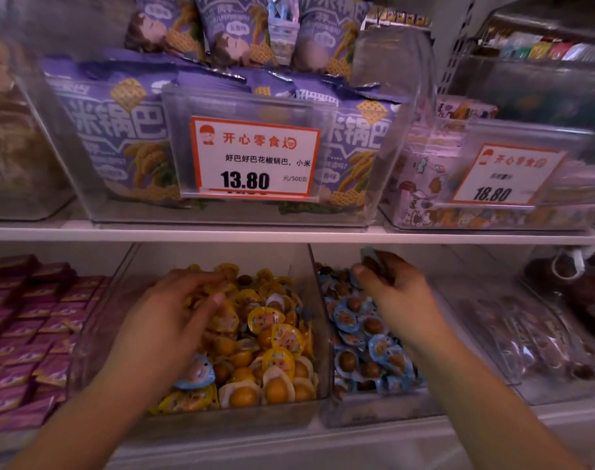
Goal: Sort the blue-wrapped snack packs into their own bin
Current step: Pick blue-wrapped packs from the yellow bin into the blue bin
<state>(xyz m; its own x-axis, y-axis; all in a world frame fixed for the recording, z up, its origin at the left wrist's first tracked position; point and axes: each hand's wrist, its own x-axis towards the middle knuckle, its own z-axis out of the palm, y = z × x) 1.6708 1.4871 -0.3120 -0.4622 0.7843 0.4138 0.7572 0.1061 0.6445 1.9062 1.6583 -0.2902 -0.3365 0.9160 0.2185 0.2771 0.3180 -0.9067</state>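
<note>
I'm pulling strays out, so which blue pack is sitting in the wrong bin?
The blue pack near the front of the yellow bin, beside the left forearm. The other blue packs lie in the blue bin.

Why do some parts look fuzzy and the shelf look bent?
In the head view, the white-and-orange 13.80 price tag is sharp; the left hand, the right hand and the clear bins at the edges smear with motion blur, and the wide lens bows the white shelf edge.

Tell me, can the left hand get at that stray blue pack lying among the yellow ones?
Probably yes: the blue pack lies on top, uncovered, just beside the left hand's wrist, so pulling back should suffice.
</note>
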